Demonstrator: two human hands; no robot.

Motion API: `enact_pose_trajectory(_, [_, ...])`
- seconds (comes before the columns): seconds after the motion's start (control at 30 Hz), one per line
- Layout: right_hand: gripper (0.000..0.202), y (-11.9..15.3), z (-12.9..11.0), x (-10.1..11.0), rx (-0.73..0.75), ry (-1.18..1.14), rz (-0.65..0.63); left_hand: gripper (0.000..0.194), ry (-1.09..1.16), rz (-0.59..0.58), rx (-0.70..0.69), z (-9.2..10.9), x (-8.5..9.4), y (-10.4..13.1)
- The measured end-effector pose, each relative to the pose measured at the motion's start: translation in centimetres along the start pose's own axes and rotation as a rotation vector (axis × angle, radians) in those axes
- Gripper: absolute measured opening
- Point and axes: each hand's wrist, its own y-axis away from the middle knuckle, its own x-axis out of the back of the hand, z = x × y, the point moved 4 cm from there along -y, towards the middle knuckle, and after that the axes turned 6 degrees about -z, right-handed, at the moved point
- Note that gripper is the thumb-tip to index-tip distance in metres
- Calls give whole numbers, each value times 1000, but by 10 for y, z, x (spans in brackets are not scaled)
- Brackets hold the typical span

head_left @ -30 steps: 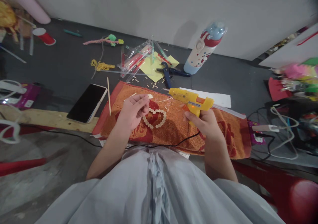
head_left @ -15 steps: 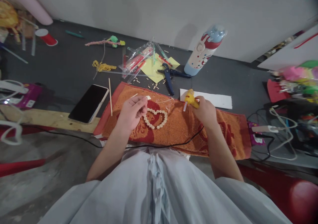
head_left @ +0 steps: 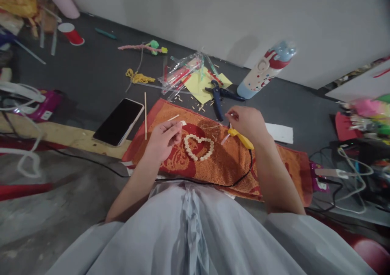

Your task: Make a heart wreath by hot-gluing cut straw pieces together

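Note:
My left hand [head_left: 166,139] pinches a small pale piece [head_left: 183,122] above the left part of an orange and red towel [head_left: 225,169]. To its right, a heart outline of small cream pieces [head_left: 208,156] lies on the towel. A yellow glue gun [head_left: 241,138] rests on the towel under my right hand [head_left: 245,122], its clear stick end pointing left and its black cord running down. My right hand is off the gun, with its fingers curled together near the blue cutter's handle; what they hold, if anything, is too small to name.
A blue cutter [head_left: 217,100] lies over yellow paper [head_left: 195,84] among small bits. Behind stands a bottle [head_left: 262,72]. A phone [head_left: 118,122] and a thin wooden stick [head_left: 145,115] are at left. A white strip [head_left: 279,133] lies behind my right forearm.
My right hand has let go of the yellow glue gun, which now lies on the towel, and has moved up and left with curled fingers. The view has shifted slightly. My left hand still pinches the piece.

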Motion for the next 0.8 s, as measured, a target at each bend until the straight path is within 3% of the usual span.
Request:
enact_pose_trajectory(0.2, [25,-78,-55,-12,217,39,-45,39,34,106,25,-1,22,10])
enact_pose_trajectory(0.33, [21,-111,-87,-26,370,18,-74,39,46,128,17,0,33,15])
enact_pose_trajectory(0.53, [21,-139,-119,-39,476,22,-84,32,47,106,-8,1,43,18])
enact_pose_trajectory(0.8, [23,-154,-135,-49,518,47,-79,29,42,86,-4,1,50,16])
